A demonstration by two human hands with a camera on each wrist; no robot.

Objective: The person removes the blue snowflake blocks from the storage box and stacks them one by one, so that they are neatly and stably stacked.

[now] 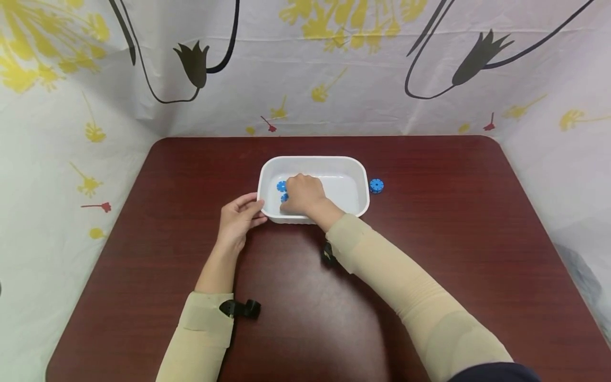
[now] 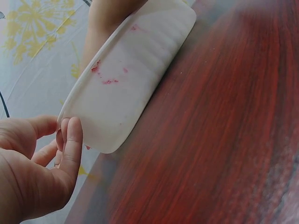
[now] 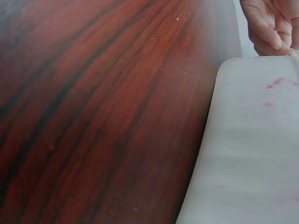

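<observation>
A white plastic tray (image 1: 341, 193) with rounded corners stands on the table. At its near left corner my left hand (image 1: 237, 218) pinches the rim, thumb over the edge and fingers against the outer wall; the left wrist view shows this hold on the tray wall (image 2: 126, 88) too. My right hand (image 1: 304, 195) reaches down into the left half of the tray, knuckles up. Its fingertips are hidden, so whether it holds anything does not show. Beside it lie a blue notched disc (image 1: 281, 186) and a second blue disc (image 1: 284, 198), partly covered by the hand.
Just outside the tray's right end sits a small stack of blue notched discs (image 1: 376, 185). The dark red wooden table (image 1: 191, 175) ends at a patterned white cloth (image 1: 296, 79) behind. Dark wrist devices, such as the left one (image 1: 241, 309), stick out from both sleeves.
</observation>
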